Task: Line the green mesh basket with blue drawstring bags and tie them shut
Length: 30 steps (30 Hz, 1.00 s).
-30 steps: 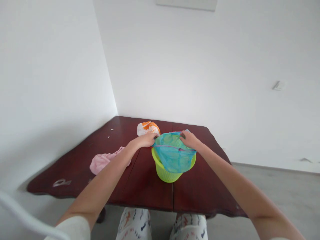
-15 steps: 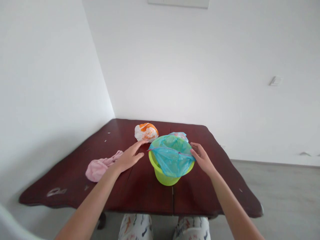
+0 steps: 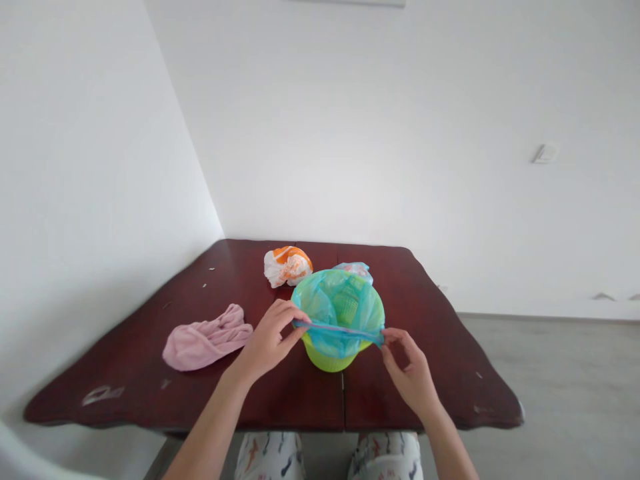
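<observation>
Inside your lime-green basket [image 3: 329, 364] sits a blue bag [image 3: 320, 343] (thin, see-through, crinkled); your left fingers [image 3: 293, 313] and right fingers [image 3: 399, 335] pinch its edge at the basket's near side.

Wht trousers [image 3: 270, 457], dk/orange print; forearms [image 3: 220, 413] bare.

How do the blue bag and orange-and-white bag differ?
The blue bag is translucent; the orange-and-white bag looks opaque. The blue bag spreads inside the green basket, its edge pinched by left hand and right hand; the orange-and-white bag lies bunched on the table. Both look thin.
</observation>
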### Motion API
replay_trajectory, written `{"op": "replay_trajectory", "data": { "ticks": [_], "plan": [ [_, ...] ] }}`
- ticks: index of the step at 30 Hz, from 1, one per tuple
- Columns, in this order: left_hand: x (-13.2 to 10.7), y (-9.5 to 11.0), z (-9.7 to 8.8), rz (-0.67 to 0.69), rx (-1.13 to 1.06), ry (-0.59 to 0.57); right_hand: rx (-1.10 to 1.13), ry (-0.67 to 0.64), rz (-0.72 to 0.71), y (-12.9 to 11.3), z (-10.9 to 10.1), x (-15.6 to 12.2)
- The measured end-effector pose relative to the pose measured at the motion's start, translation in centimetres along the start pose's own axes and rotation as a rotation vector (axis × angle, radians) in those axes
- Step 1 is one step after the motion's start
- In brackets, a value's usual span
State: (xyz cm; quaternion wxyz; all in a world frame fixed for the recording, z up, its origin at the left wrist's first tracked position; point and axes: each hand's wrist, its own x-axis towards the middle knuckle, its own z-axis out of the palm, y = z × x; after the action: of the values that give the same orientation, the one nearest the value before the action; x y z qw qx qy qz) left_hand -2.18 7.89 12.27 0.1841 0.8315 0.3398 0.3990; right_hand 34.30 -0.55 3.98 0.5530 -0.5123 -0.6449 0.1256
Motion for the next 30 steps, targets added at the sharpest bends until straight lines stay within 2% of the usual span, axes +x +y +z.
{"op": "replay_trajectory", "data": {
  "ticks": [2, 5, 9, 11, 17, 21, 24, 26, 29, 30],
  "plan": [
    [-0.8, 0.3, 0.3, -0.012, -0.070, 0.044, -0.078, -0.066, -0.074, -1.1, -0.8, 0.2],
    [-2.1, 0.7, 1.1, 0.008, -0.178, 0.021, -0.161, -0.137, -0.143, -2.6, -1.3, 0.2],
    [-2.9, 1.0, 2.3, 0.041, -0.083, 0.045, -0.226, -0.261, -0.182, -3.7, -1.0, -0.4],
    [-2.6, 1.4, 2.5, 0.028, -0.012, 0.040, -0.260, -0.325, -0.179, -3.9, -0.6, -0.8],
    [-1.3, 3.0, 1.5, 0.068, 0.102, -0.100, -0.306, -0.404, -0.149, -4.1, 0.5, -2.1],
    [-2.6, 2.4, 2.2, 0.163, 0.195, -0.060, -0.277, -0.484, -0.067, -2.8, 1.5, -3.4],
    [-4.5, 1.0, 3.1, 0.164, 0.276, 0.000, -0.270, -0.478, -0.025, -1.5, 1.9, -4.4],
    [-5.8, 0.1, 3.1, 0.129, 0.327, -0.036, -0.273, -0.429, -0.036, -0.8, 1.8, -4.8],
    [-7.0, -1.0, 1.6, 0.022, 0.339, -0.181, -0.272, -0.313, -0.071, -0.1, 1.0, -5.3],
    [-6.9, -1.0, 0.7, -0.019, 0.330, -0.186, -0.273, -0.275, -0.077, 0.2, 0.7, -5.4]
  ]
}}
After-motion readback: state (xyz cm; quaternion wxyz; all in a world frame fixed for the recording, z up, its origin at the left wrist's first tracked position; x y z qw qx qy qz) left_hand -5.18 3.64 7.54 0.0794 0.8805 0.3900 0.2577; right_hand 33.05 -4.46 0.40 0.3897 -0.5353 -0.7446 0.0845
